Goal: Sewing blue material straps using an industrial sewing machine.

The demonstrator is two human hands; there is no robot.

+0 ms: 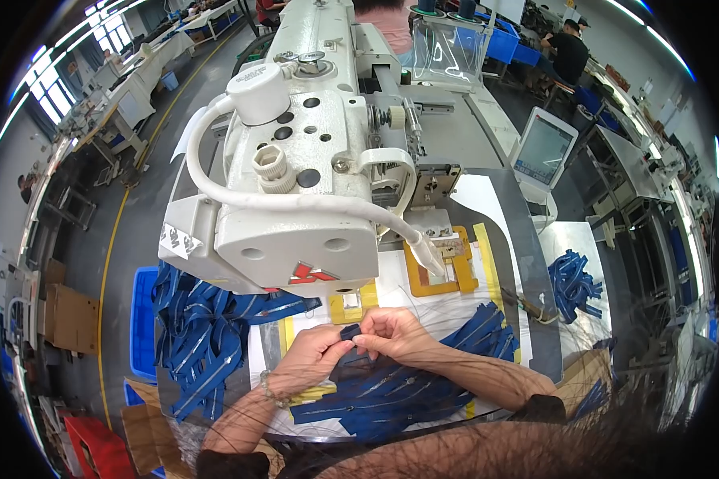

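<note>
Both of my hands meet in front of the sewing machine's white head (295, 231). Between their fingertips is a small dark blue piece (350, 330), probably fabric. My left hand (315, 349) pinches it from the left, and my right hand (393, 334) closes on its other side. Just below the hands, blue zipper strips (383, 395) lie spread over the table, and more blue strips (485, 331) fan out beyond my right forearm. A yellow clamp frame (417, 279) sits on the machine bed past my right hand.
A heap of blue zipper strips (204, 339) hangs over the table's left edge by a blue bin (144, 319). Another bundle (574, 286) rests on a metal surface at right, near a control screen (545, 149). A white hose (311, 203) loops across the machine head.
</note>
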